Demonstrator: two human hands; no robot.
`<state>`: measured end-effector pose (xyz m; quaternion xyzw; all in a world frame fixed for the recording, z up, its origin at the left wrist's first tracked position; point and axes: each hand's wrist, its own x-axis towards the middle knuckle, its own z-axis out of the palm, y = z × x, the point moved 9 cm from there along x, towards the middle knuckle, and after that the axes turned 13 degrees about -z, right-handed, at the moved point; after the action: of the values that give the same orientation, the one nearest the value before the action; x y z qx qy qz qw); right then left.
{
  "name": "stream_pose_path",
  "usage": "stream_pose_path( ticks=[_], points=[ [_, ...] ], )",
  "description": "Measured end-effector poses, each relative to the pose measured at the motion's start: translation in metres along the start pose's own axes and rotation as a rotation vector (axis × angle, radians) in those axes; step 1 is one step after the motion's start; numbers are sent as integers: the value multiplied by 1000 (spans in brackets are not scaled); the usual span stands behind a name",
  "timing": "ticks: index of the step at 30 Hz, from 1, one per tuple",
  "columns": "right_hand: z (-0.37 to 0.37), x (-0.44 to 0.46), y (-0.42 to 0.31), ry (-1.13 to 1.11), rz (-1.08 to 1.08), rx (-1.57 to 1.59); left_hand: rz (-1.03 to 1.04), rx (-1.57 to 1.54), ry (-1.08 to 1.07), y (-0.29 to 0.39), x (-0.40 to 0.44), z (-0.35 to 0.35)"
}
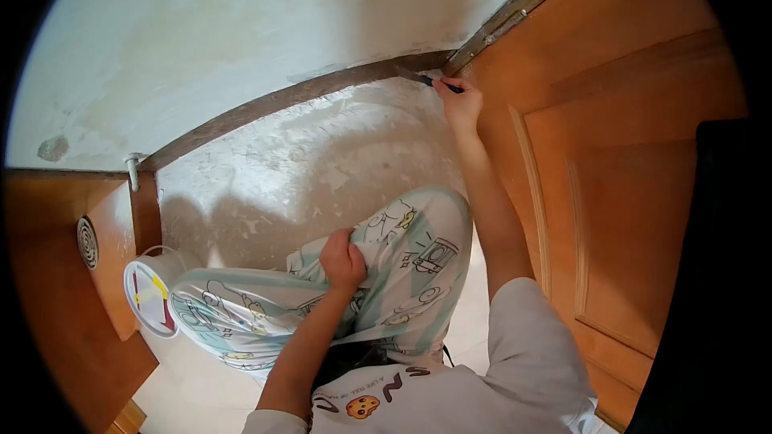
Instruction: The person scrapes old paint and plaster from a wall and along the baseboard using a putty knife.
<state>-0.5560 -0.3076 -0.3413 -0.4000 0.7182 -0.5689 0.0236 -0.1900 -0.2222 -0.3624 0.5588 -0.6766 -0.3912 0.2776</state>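
My right hand (462, 100) is closed around the dark handle of a putty knife (428, 79). Its thin grey blade touches the brown baseboard (322, 88), close to the corner by the wooden door. My left hand (344, 259) is curled up in front of my raised knee, resting against the patterned trousers (426, 265). Whatever its fingers might hold is hidden. Below the baseboard, the wall or floor surface (273, 153) is patchy with white, scraped-looking marks.
A white bucket (170, 261) with a red and yellow marked lid stands by my other knee. Wooden door panels (627, 177) rise close on the right, and wooden cabinetry (56, 273) stands on the left. A white pipe (133, 170) sticks out near the left corner.
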Motion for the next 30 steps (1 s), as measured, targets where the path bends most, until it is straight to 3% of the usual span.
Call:
stream_pose_path(
  ticks=[4, 10, 13, 16, 22, 28, 30],
  points=[
    [19, -5, -14, -353, -325, -386, -7, 25, 13, -4, 1, 3],
    [73, -22, 14, -1065, -433, -1152, -6, 6, -23, -3, 2, 3],
    [68, -18, 37, -1070, -306, -1161, -31, 21, -36, -5, 2, 5],
    [42, -12, 21, -692, -264, -950, -13, 14, -39, -4, 3, 7],
    [-8, 13, -1, -332, -142, -803, -11, 30, -43, -4, 2, 11],
    [6, 3, 40, -245, -32, -593, -18, 47, -30, -8, 1, 12],
    [24, -5, 62, -207, 86, -363, -13, 36, -37, -8, 0, 13]
  ],
)
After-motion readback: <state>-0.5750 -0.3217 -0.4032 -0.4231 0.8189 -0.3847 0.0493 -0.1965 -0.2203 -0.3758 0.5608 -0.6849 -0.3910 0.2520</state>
